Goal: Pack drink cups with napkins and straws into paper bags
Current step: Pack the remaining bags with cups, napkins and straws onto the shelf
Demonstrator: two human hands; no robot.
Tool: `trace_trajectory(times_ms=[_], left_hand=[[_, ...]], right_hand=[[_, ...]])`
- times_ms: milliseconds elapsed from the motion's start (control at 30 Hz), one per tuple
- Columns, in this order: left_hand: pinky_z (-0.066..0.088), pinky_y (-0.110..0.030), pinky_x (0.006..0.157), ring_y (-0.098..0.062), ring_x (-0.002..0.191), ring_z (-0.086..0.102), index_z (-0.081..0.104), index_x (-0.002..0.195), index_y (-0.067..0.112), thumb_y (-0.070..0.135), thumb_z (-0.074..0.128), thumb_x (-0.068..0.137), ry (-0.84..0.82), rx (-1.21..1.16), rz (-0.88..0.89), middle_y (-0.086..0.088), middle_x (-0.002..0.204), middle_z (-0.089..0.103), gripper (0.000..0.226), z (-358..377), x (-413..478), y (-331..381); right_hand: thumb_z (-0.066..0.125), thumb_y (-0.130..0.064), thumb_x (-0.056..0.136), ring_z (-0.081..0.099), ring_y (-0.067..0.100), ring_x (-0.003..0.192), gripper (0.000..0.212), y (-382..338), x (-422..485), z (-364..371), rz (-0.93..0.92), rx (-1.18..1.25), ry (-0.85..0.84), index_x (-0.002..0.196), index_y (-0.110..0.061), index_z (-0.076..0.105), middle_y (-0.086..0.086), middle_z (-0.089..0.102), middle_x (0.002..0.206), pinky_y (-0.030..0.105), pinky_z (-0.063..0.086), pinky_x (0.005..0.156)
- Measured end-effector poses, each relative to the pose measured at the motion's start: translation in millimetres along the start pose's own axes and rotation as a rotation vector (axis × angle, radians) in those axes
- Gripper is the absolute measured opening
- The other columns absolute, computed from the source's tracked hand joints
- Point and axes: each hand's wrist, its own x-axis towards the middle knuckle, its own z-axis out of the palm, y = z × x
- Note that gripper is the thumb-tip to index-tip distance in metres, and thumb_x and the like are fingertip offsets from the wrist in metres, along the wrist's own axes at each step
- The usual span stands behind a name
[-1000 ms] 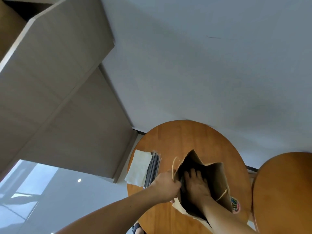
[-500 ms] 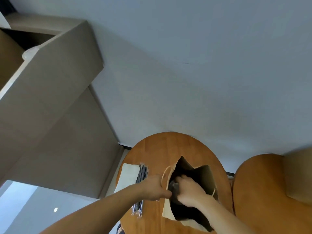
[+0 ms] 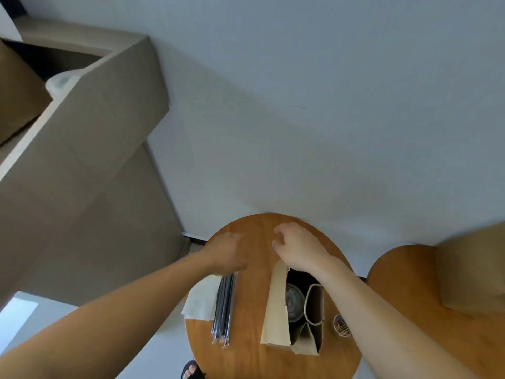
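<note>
On the round wooden table (image 3: 252,354) an open paper bag (image 3: 276,310) stands with a lidded cup (image 3: 294,300) inside. Left of it lie a bundle of straws (image 3: 224,305) and napkins (image 3: 200,302). The left hand (image 3: 225,251) and right hand (image 3: 297,247) hover beyond them, fingers loosely curled, holding nothing.

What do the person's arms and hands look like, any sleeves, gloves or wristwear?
Both are bare. The left forearm and right forearm show no sleeve up to the frame edge. The left hand and right hand carry no glove, and no watch, band or ring is visible.
</note>
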Motion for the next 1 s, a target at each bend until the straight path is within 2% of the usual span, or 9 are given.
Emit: trace_trajectory(times_ms=[100,167,233,300,400,533,667,800,1000], left_hand=[[0.045,-0.028,0.070,-0.021,0.096,0.059,0.062,0.110,0.020,0.031,0.056,0.088,0.034,-0.007,-0.005,0.000,0.107,0.065,0.025,-9.7,-7.2,-25.7],[0.046,-0.032,0.071,-0.024,0.095,0.060,0.061,0.106,0.020,0.027,0.057,0.089,0.031,-0.010,-0.042,-0.002,0.104,0.064,0.019,-11.0,-12.5,-46.4],[0.043,-0.032,0.064,-0.025,0.086,0.060,0.055,0.086,0.027,0.021,0.056,0.085,0.029,-0.029,-0.077,-0.002,0.093,0.063,0.007,-7.5,-16.5,-68.2],[0.047,-0.033,0.062,-0.024,0.079,0.060,0.051,0.077,0.030,0.019,0.055,0.079,0.016,-0.098,-0.107,-0.001,0.087,0.061,0.012,0.9,-17.6,-89.2],[0.052,-0.031,0.068,-0.020,0.088,0.062,0.056,0.097,0.025,0.028,0.054,0.083,0.016,-0.196,-0.177,0.003,0.100,0.061,0.015,18.9,-18.0,-119.5],[0.034,-0.017,0.062,-0.017,0.102,0.057,0.057,0.128,0.018,0.035,0.056,0.095,0.064,-0.289,-0.309,-0.002,0.122,0.059,0.037,52.2,-12.2,-153.6],[0.040,-0.021,0.074,-0.016,0.103,0.054,0.052,0.135,0.021,0.034,0.056,0.095,0.070,-0.330,-0.397,-0.003,0.137,0.053,0.043,80.3,-10.9,-180.2],[0.049,-0.029,0.090,-0.022,0.118,0.056,0.041,0.146,0.023,0.035,0.055,0.096,0.035,-0.340,-0.458,-0.002,0.145,0.047,0.053,98.8,-11.2,-193.4],[0.043,-0.030,0.095,-0.022,0.128,0.048,0.041,0.146,0.022,0.034,0.054,0.096,0.000,-0.326,-0.451,0.000,0.149,0.043,0.053,109.8,-6.0,-193.3]], right_hand=[[0.046,-0.031,0.102,0.057,0.021,0.112,0.038,-27.0,19.6,32.3,0.020,0.019,-0.067,0.134,-0.013,0.054,0.007,0.055,0.136,0.031,0.048,0.090],[0.047,-0.030,0.101,0.057,0.015,0.092,0.031,-40.6,30.7,57.9,0.039,0.059,-0.095,0.123,-0.012,0.060,0.004,0.063,0.120,0.024,0.048,0.071],[0.049,-0.030,0.099,0.055,0.009,0.076,0.022,-49.5,39.0,88.4,0.083,0.114,-0.124,0.111,-0.016,0.062,0.000,0.065,0.101,0.019,0.040,0.055],[0.049,-0.031,0.098,0.053,0.006,0.059,0.017,-54.3,46.1,122.0,0.166,0.172,-0.139,0.083,-0.025,0.055,-0.005,0.060,0.075,0.021,0.036,0.047],[0.056,-0.030,0.092,0.042,0.007,0.043,0.036,-54.9,55.9,177.7,0.308,0.229,-0.180,0.060,-0.024,0.039,-0.007,0.045,0.055,0.021,0.034,0.042],[0.062,-0.040,0.091,0.050,0.010,0.044,0.036,-53.2,64.6,251.1,0.482,0.264,-0.223,0.067,-0.016,0.049,-0.004,0.052,0.057,0.019,0.035,0.041],[0.059,-0.052,0.090,0.058,0.007,0.050,0.039,-53.9,73.5,302.2,0.544,0.174,-0.197,0.072,-0.019,0.049,-0.006,0.057,0.064,0.018,0.036,0.036],[0.054,-0.054,0.091,0.063,0.012,0.058,0.040,-48.6,81.1,326.9,0.544,0.037,-0.200,0.074,-0.018,0.054,-0.003,0.062,0.068,0.023,0.051,0.047],[0.049,-0.041,0.096,0.066,0.015,0.063,0.033,-37.2,84.9,342.8,0.489,-0.050,-0.191,0.081,-0.016,0.065,-0.001,0.067,0.073,0.021,0.036,0.044]])
